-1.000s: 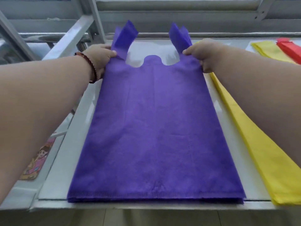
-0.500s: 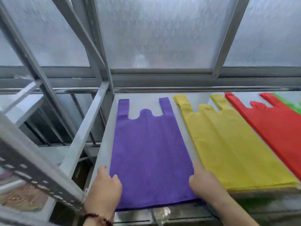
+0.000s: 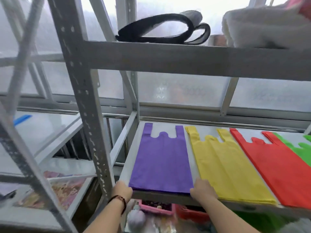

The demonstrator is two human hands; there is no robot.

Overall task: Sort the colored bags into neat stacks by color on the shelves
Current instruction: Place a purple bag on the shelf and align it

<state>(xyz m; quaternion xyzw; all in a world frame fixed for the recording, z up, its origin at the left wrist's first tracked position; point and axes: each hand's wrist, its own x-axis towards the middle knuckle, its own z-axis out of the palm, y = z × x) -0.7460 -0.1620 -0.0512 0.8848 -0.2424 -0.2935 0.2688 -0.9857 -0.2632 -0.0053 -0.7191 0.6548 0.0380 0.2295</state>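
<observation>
A purple bag stack [image 3: 161,161] lies flat at the left end of the grey metal shelf [image 3: 168,198], handles toward the window. My left hand [image 3: 122,190] rests at its near left corner and my right hand [image 3: 202,190] at its near right corner, fingers touching the front edge. To the right lie a yellow stack [image 3: 225,167], a red stack [image 3: 279,170] and a green stack [image 3: 303,150], side by side. Whether the fingers pinch the purple edge is not clear.
A perforated grey upright [image 3: 80,98] stands left of my left hand. The shelf above carries a black strap bag [image 3: 161,31] and a white bundle [image 3: 265,22]. Below the shelf sit a pink box [image 3: 156,207] and a red box [image 3: 191,214]. Another rack [image 3: 42,132] stands at left.
My head has pulled back and up, so the upper shelf is now in view. Both hands went from the bag's handles to its near corners and remain there.
</observation>
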